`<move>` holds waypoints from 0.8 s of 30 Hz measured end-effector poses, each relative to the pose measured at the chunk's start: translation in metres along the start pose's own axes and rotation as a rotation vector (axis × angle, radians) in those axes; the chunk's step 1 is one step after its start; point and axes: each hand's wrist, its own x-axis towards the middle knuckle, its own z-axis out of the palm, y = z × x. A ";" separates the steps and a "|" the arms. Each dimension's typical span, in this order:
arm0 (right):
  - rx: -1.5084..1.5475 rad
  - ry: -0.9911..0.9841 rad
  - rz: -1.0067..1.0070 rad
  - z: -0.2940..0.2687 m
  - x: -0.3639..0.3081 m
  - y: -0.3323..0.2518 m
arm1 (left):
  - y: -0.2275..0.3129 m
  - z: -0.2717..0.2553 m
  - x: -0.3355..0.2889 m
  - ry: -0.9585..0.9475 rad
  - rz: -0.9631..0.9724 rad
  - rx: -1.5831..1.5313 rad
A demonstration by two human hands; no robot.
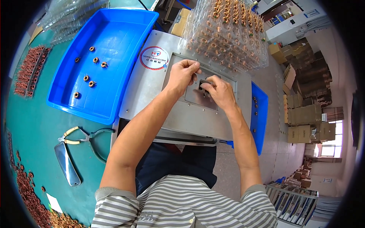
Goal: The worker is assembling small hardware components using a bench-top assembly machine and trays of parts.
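Over the metal machine top [152, 97], both of my hands work close together. My left hand [181, 77] is closed in a pinch at the recessed plate, and whatever small thing its fingertips hold is too hidden to name. Just to its right, my right hand [222, 92] has its thumb and fingers pressed together at a small dark fixture [202, 85] in the plate's middle. What it grips there, if anything, I cannot make out. Left of the machine, a blue tray [114, 45] holds several copper-wound ring coils [104, 64].
Stacked clear plastic trays of coils [228, 38] stand behind the machine. Another blue tray [259, 114] with coils hangs at its right side. Pliers [72, 136] and a phone [67, 163] lie on the green table [42, 125], with coil piles [32, 193] at its near left.
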 end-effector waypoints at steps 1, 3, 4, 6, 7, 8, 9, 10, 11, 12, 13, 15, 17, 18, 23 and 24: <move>-0.128 0.024 -0.100 0.002 -0.002 0.004 | 0.001 0.002 0.000 -0.003 0.000 0.000; -0.257 0.050 -0.198 0.004 -0.003 0.012 | 0.003 0.004 -0.001 -0.014 -0.009 -0.007; -0.311 0.032 -0.205 0.005 -0.001 0.014 | 0.003 0.004 0.000 -0.013 -0.007 -0.006; -0.364 0.017 -0.213 0.003 0.000 0.019 | 0.003 0.004 0.001 -0.004 0.001 0.005; -0.306 0.064 -0.221 0.001 0.001 0.019 | 0.003 0.003 0.002 -0.006 0.006 0.006; -0.249 0.111 -0.228 -0.001 0.001 0.018 | 0.002 0.004 0.001 -0.019 -0.004 0.015; -0.250 0.117 -0.232 -0.003 0.001 0.017 | 0.002 0.004 0.001 -0.033 -0.014 0.024; -0.105 0.186 -0.233 -0.007 0.000 0.012 | 0.001 0.004 0.001 -0.043 -0.010 0.075; 0.041 0.254 -0.233 -0.010 -0.002 0.007 | 0.000 0.004 0.000 -0.046 -0.005 0.076; 0.082 0.258 -0.213 -0.014 -0.008 0.000 | -0.002 0.004 -0.002 -0.090 0.000 0.138; 0.079 0.266 -0.214 -0.013 -0.012 -0.001 | -0.003 0.006 -0.003 -0.137 0.004 0.201; 0.279 0.320 -0.182 -0.009 -0.016 -0.001 | -0.005 0.010 -0.004 -0.180 -0.010 0.226; 0.323 0.342 -0.192 -0.003 -0.017 0.003 | -0.001 0.012 -0.008 -0.258 -0.055 0.212; 0.333 0.353 -0.189 -0.001 -0.017 0.005 | 0.000 0.011 -0.008 -0.294 -0.063 0.231; 0.334 0.383 -0.236 0.002 -0.017 0.003 | 0.003 0.012 -0.010 -0.383 -0.096 0.182; 0.337 0.387 -0.240 0.002 -0.017 0.005 | 0.003 0.013 -0.010 -0.389 -0.104 0.153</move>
